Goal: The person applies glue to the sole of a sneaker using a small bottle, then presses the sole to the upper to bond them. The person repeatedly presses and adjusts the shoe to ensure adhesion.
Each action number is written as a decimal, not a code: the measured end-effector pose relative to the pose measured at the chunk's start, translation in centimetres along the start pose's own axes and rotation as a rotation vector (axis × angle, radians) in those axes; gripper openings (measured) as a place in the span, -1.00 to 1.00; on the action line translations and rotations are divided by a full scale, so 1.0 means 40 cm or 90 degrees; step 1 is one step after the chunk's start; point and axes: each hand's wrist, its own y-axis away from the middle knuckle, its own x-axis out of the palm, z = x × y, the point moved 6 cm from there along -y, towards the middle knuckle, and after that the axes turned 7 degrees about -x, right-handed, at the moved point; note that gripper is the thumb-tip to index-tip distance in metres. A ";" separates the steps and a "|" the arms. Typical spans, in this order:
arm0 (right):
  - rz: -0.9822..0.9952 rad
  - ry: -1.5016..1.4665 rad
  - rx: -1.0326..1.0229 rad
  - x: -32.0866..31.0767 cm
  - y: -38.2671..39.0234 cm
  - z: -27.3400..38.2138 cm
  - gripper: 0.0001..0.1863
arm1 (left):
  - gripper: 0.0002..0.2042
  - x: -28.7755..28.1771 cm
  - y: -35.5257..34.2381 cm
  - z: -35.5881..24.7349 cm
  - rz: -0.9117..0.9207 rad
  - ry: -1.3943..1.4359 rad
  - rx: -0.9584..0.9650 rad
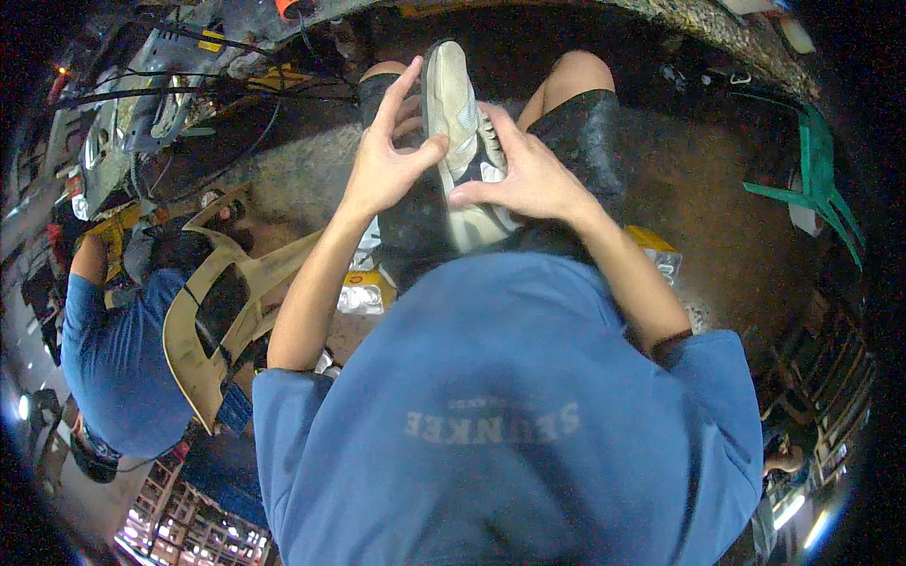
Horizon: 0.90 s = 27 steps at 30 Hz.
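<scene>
**Both hands on a pale shoe, held over the knees**

Blue cotton T-shirt [510, 424] fills the near foreground; bare forearms run up from its sleeves toward the lap.

Worn off-white sneaker [460, 141] sits between the two hands, sole edge up, toe pointing away, resting over the dark shorts [585, 132] between the knees.

Left hand [387, 160]: thumb pressed against the sneaker's left side, index finger raised straight and clear of it, the other fingers curled behind the shoe. A loose, half-open hold.

Right hand [533, 174]: fingers spread and laid on the sneaker's right side near the laces, thumb pointing inward below. Touching; cannot tell how firm the grip is.

Surroundings: dark, grimy workshop floor [698, 198]. Green plastic chair [816, 179] well apart at right. Tan moulded plastic panel [203, 321] with cut-out openings lies left, beside a second person in a blue shirt [113, 358]. Small silvery foil packet [363, 297] on the ground just below the left forearm. Cables and grey machine parts [151, 104] upper left.
</scene>
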 end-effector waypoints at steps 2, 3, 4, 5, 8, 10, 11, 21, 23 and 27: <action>0.021 0.030 0.050 0.015 0.001 -0.025 0.17 | 0.07 0.010 -0.005 0.008 0.045 0.020 0.021; 0.018 -0.025 0.068 0.020 0.000 -0.036 0.19 | 0.10 0.014 -0.006 0.016 0.062 0.030 0.008; 0.013 -0.076 0.072 0.023 -0.002 -0.043 0.21 | 0.14 0.021 -0.001 0.015 0.096 0.047 0.031; 0.009 -0.119 0.088 0.027 -0.003 -0.052 0.24 | 0.18 0.026 0.006 0.021 0.124 0.066 0.030; 0.002 -0.152 0.058 0.032 0.001 -0.057 0.25 | 0.29 0.033 0.021 0.051 0.168 0.106 -0.043; 0.008 -0.129 0.059 0.033 0.006 -0.062 0.28 | 0.36 0.037 0.023 0.071 0.184 0.131 -0.083; 0.017 -0.122 0.064 0.035 0.007 -0.065 0.31 | 0.39 0.040 0.023 0.078 0.192 0.145 -0.088; 0.090 -0.195 0.010 0.041 0.009 -0.080 0.45 | 0.46 0.058 0.041 0.103 0.189 0.099 -0.076; 0.103 -0.187 0.009 0.044 0.007 -0.091 0.42 | 0.46 0.061 0.043 0.099 0.196 0.108 -0.079; 0.083 -0.212 -0.023 0.048 0.000 -0.096 0.47 | 0.44 0.068 0.043 0.088 0.212 0.087 -0.071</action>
